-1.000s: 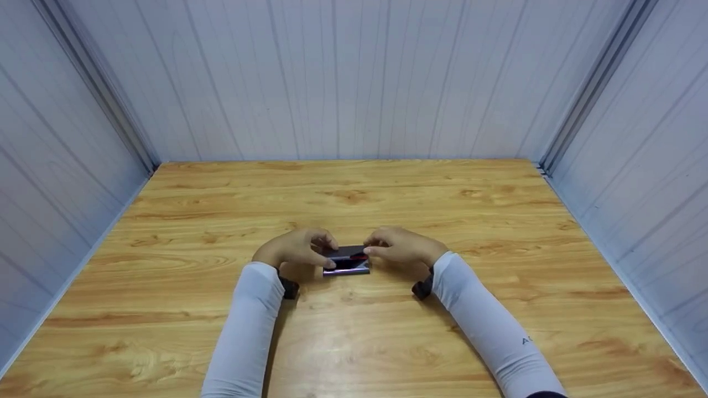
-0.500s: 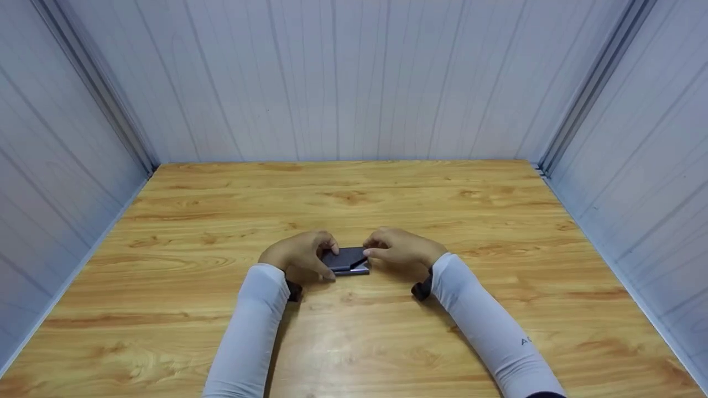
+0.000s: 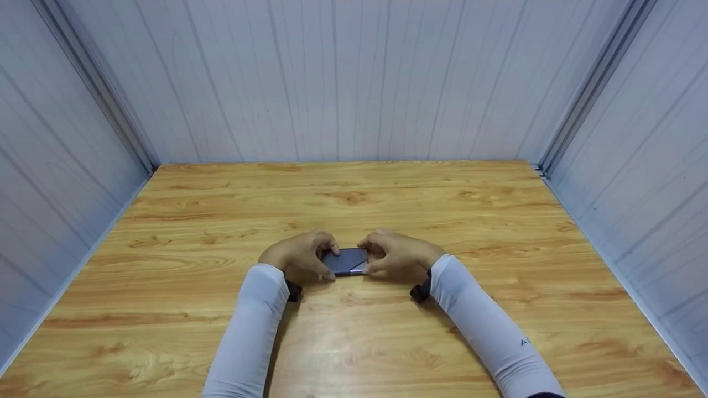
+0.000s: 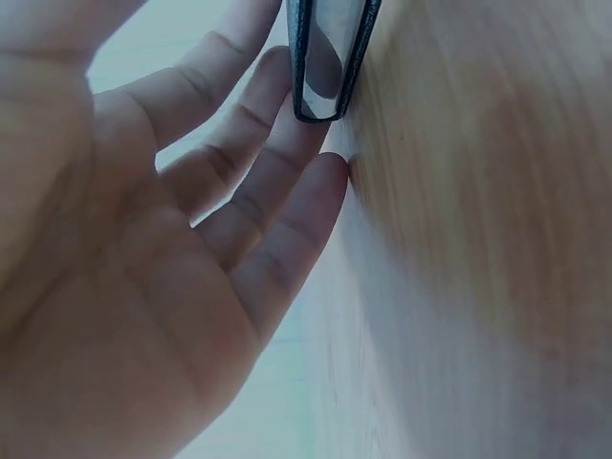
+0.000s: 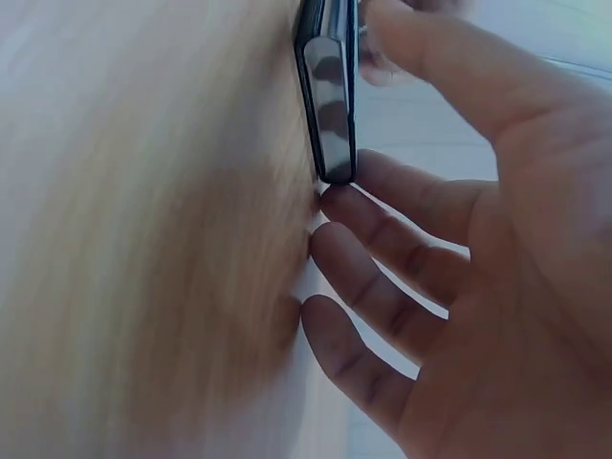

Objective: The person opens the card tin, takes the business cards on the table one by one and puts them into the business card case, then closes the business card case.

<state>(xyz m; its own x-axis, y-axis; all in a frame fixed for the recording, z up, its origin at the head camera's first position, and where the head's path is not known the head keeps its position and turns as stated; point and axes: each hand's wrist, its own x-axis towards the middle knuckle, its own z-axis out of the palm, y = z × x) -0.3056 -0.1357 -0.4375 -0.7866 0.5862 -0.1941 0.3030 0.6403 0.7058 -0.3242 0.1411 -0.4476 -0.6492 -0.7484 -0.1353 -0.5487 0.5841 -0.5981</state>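
A small dark card holder (image 3: 347,260) with a bright metal case lies on the wooden table. Its cover is folded down flat, and a diagonal edge crosses its right end. My left hand (image 3: 298,252) holds the left end, thumb at the near edge and index finger at the far edge. At the right end my right hand (image 3: 405,250) pinches it the same way, thumb by the near corner. Both wrist views show a shiny metal end of the card holder (image 5: 332,115) framed by its dark cover. In the left wrist view the other fingers (image 4: 287,239) spread beside it.
The wood-grain table (image 3: 354,342) stretches around both hands. White panelled walls (image 3: 354,83) close it off at the back and both sides. A dark wrist camera (image 3: 421,291) hangs under each sleeve, close to the tabletop.
The card holder's cover, raised a second ago over a glossy inside, has come down toward me and lies flat. My right thumb has moved from the flap to the near corner.
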